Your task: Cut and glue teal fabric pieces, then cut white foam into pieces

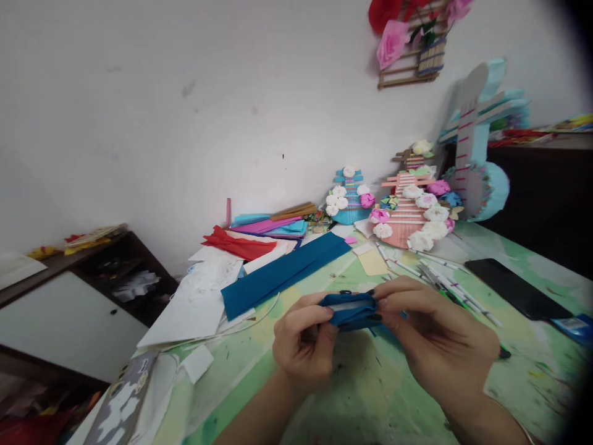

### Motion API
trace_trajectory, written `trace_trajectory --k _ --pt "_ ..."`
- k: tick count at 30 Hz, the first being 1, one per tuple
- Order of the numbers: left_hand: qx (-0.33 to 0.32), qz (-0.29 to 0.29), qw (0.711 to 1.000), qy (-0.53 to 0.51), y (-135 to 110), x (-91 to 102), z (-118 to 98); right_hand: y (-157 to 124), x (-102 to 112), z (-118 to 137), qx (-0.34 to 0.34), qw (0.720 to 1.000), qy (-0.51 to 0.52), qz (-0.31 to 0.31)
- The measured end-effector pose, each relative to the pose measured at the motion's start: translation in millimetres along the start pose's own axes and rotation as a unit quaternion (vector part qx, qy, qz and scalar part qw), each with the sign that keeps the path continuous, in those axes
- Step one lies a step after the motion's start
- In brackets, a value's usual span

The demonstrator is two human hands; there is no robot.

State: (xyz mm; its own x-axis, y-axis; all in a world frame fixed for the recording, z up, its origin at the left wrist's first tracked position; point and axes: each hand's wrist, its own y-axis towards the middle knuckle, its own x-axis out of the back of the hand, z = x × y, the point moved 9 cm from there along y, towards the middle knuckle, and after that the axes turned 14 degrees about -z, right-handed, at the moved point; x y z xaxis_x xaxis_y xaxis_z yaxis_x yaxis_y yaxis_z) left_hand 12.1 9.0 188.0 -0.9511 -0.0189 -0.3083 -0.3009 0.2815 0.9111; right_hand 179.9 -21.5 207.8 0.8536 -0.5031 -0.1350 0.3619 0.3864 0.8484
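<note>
Between my two hands, above the front middle of the table, is a small piece of blue crepe paper (354,318), wrapped around something white that shows in a slit along its top. My left hand (306,340) pinches its left end between thumb and fingers. At the right end, my right hand (430,334) grips the same paper with thumb and fingertips. A loose blue strip trails below the right fingers. Behind my hands lies a long folded strip of blue crepe paper (285,275) of the same colour.
Coloured crepe paper (241,244) and white sheets (185,309) cover the back left. Flower-decorated instrument models (349,204) lean on the wall. Scissors (430,275), thin striped sticks (472,303) and a black phone (514,287) lie right. A grey box (123,398) sits front left.
</note>
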Motion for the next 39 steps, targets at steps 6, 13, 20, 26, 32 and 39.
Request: trace_trajectory --k 6,13,20,26,32,39 --pt "0.024 0.102 0.994 -0.024 5 -13.5 -3 -2 0 2 0.009 1.000 0.003 0.008" --pt "0.087 0.249 0.965 -0.005 9 -30.1 -8 -2 -2 5 0.015 1.000 0.008 0.026" --pt "0.094 0.249 0.964 0.004 9 -29.8 -9 -2 -1 5 0.014 1.000 0.008 0.026" --pt "0.096 0.258 0.961 -0.014 8 -30.6 -9 -1 -1 6 0.012 1.000 0.013 0.021" --pt "0.101 0.260 0.960 -0.021 6 -30.4 -8 -1 -3 7 0.012 0.999 0.010 0.028" --pt "0.153 0.248 0.956 -0.027 5 -30.6 -4 -1 -2 8 0.021 0.999 0.006 0.032"
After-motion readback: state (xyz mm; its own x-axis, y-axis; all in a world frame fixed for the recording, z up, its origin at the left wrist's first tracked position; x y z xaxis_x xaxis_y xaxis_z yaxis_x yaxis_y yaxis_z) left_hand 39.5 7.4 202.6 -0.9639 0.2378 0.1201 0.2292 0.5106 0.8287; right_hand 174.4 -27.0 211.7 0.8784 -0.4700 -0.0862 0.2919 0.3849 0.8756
